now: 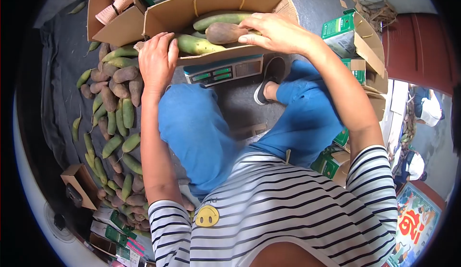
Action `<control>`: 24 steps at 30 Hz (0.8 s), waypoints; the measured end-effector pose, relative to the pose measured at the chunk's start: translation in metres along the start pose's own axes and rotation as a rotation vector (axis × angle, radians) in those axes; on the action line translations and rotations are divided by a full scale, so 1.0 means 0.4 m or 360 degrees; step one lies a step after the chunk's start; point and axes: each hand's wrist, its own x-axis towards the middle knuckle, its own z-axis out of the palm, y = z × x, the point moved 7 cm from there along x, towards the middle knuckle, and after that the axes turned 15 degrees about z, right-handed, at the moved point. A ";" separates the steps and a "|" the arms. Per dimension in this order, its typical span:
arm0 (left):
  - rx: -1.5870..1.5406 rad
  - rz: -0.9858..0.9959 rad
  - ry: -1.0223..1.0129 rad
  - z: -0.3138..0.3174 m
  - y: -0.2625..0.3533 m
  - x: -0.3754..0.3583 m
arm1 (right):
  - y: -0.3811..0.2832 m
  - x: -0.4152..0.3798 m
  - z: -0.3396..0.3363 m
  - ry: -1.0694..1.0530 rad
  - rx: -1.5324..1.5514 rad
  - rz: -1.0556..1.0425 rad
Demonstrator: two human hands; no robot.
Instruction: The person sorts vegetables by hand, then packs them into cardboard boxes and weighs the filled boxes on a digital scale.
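Note:
An open cardboard box (pixel 245 51) rests on a digital scale (pixel 223 72) in front of my knees. Inside it lie green radishes (pixel 199 45) and a brownish-purple one (pixel 224 33). My left hand (pixel 157 58) is over the box's left end, its fingers bent at the rim and the thumb near a green radish; whether it grips the rim is unclear. My right hand (pixel 269 32) reaches in from the right, with thumb and fingers around the right end of the brownish-purple radish.
Many green and purplish radishes (pixel 119 90) lie on the dark cloth at left. A box with a pink glove (pixel 117 2) stands at upper left. Green-and-white boxes (pixel 339 29) are at right. Other people (pixel 427 108) are at far right.

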 end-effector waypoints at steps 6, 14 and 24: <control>-0.0057 0.0011 -0.0078 0.006 0.000 -0.003 | 0.055 -0.006 0.067 -0.0408 -0.0155 0.0129; -0.0915 -0.0205 0.0288 -0.266 0.084 0.110 | 0.079 -0.022 0.068 -0.0405 -0.0158 0.0116; -0.0012 0.0433 0.0394 -0.317 0.403 0.318 | 0.095 -0.037 0.085 -0.0600 -0.0080 0.0308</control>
